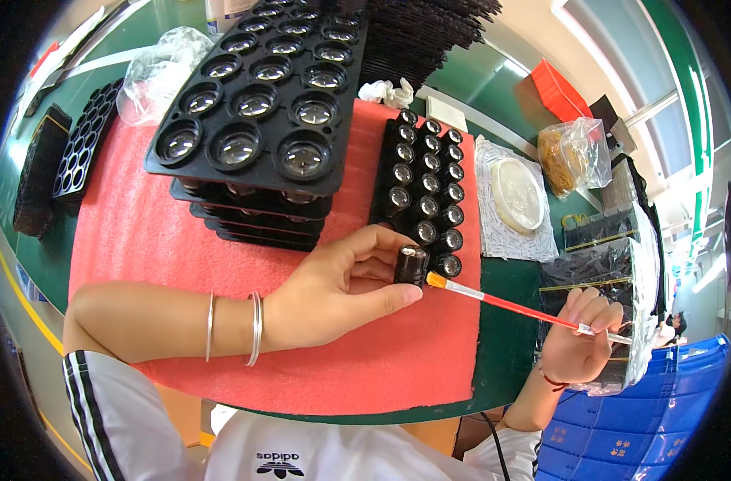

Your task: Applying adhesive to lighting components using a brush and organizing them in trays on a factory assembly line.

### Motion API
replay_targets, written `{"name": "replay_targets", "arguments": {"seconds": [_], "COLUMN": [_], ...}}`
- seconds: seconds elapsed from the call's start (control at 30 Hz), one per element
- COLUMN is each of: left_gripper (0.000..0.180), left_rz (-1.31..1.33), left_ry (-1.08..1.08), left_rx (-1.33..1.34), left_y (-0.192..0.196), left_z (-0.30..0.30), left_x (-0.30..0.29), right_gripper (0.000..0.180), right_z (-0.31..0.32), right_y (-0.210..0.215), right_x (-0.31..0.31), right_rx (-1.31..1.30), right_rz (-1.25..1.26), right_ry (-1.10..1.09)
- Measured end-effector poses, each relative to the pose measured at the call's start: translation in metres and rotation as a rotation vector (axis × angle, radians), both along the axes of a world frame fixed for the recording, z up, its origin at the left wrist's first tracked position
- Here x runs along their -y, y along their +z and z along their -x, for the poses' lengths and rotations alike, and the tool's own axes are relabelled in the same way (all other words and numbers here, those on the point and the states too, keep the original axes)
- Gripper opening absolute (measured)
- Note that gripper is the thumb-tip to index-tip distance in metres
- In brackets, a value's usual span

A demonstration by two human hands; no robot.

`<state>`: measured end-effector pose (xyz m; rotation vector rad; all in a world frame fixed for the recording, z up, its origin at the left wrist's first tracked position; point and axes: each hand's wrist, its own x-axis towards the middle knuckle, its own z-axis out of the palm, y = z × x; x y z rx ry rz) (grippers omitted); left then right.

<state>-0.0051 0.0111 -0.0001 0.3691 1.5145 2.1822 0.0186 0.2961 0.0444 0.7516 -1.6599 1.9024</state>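
Observation:
My left hand [337,276] grips a short black lens barrel [411,268] between thumb and fingers, with its glassy end up. In my right hand [578,341] is a paintbrush [514,308] with a red handle and a metal ferrule. The brush's tan bristles point left, close beside the barrel; whether they touch it I cannot tell. Just beyond my left fingers, a black tray [379,210] carries rows of similar upright barrels. To its left rises a stack of black trays [245,180], the top one filled with round clear lenses. A pink foam mat [365,361] lies underneath.
A round whitish dish [518,195] rests on a white cloth at right. Beyond it are a clear bag [574,156] with yellowish contents and a red bin [559,90]. Bagged black trays [594,268] stand near my right hand. More trays [85,144] stand at far left.

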Motion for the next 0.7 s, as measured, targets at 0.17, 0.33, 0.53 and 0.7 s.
{"name": "replay_targets", "arguments": {"seconds": [0.17, 0.33, 0.53, 0.7], "left_gripper": [0.039, 0.04, 0.041, 0.043], "left_rz": [0.005, 0.01, 0.015, -0.034], "left_ry": [0.02, 0.012, -0.028, -0.075], "left_rx": [-0.007, -0.008, -0.051, -0.025], "left_y": [-0.0027, -0.0009, -0.0021, -0.0032], "left_z": [-0.0007, 0.0002, 0.0013, 0.0011], "left_x": [-0.0009, -0.0001, 0.0017, 0.0023], "right_gripper": [0.015, 0.015, 0.016, 0.016], "right_z": [0.0002, 0.0007, 0.0011, 0.0013], "right_y": [-0.0001, -0.0016, -0.0033, -0.0026], "right_x": [0.0018, 0.0022, -0.0006, -0.0001], "right_rx": [0.017, -0.016, -0.017, -0.021], "right_rz": [-0.041, -0.098, -0.108, -0.115], "right_ry": [-0.016, -0.038, -0.092, -0.112]}}
